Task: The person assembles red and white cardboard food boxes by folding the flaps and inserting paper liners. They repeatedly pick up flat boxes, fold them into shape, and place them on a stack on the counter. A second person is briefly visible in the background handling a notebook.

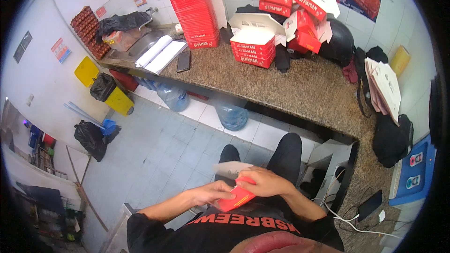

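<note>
Above my lap I hold a red cardboard food box [238, 199] with a whitish flap [229, 169] sticking out on its far side. My left hand [211, 193] pinches its left edge, thumb and fingers closed on the card. My right hand [268, 182] grips the far right part, fingers curled over the red side. The undersides of the fingers are hidden. On the counter [281, 89] ahead stands a short stack of open red boxes [252, 50] with white lids. A tall stack of red boxes [194, 16] rises to its left.
More open boxes [307, 7] are heaped at the back right, beside a black helmet [340, 42]. Flat cartons [385, 86] lean on the right. A phone [183, 61] and notebook [161, 54] lie near the sink [145, 43]. Water jugs [232, 116] stand below the counter.
</note>
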Demonstrator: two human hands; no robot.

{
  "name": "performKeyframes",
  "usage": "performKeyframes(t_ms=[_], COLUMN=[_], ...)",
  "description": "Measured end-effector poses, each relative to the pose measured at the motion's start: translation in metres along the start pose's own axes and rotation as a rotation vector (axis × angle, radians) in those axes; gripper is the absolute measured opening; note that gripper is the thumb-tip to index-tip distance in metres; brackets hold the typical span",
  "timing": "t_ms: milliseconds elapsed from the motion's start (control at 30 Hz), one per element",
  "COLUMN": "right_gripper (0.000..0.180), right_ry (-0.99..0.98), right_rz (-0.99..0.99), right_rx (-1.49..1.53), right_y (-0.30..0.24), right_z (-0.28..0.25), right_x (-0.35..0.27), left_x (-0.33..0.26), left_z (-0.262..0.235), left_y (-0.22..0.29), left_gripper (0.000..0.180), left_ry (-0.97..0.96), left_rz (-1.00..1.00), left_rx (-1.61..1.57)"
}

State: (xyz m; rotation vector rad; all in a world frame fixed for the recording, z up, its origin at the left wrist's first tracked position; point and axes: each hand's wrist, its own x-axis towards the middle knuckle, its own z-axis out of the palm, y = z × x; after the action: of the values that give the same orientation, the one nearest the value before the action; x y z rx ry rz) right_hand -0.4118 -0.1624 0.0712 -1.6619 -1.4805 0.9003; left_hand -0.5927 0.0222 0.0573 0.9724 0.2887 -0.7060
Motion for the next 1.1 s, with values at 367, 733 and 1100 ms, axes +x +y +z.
performKeyframes(t_ms=[367,733,1100], right_gripper=[0.031,0.026,0.029], right_ry=[-0.038,-0.048,-0.152], right_rz=[0.011,0.094,-0.060], right_rx=[-0.133,-0.060,0.011], right_y=[0.004,-0.002,-0.002], right_z=[0.007,-0.025,-0.013], right_x=[0.031,0.060,0.060], left_x=[0.005,0.008,0.007], left_z=[-0.016,-0.032,-0.041], left_y=[-0.002,0.022,0.019], left_gripper=[0.025,0.026,0.024], left_ry=[0.004,0.033,0.039], left_rz=[0.093,0.160,0.061], left_rx=[-0.076,-0.142,-0.028])
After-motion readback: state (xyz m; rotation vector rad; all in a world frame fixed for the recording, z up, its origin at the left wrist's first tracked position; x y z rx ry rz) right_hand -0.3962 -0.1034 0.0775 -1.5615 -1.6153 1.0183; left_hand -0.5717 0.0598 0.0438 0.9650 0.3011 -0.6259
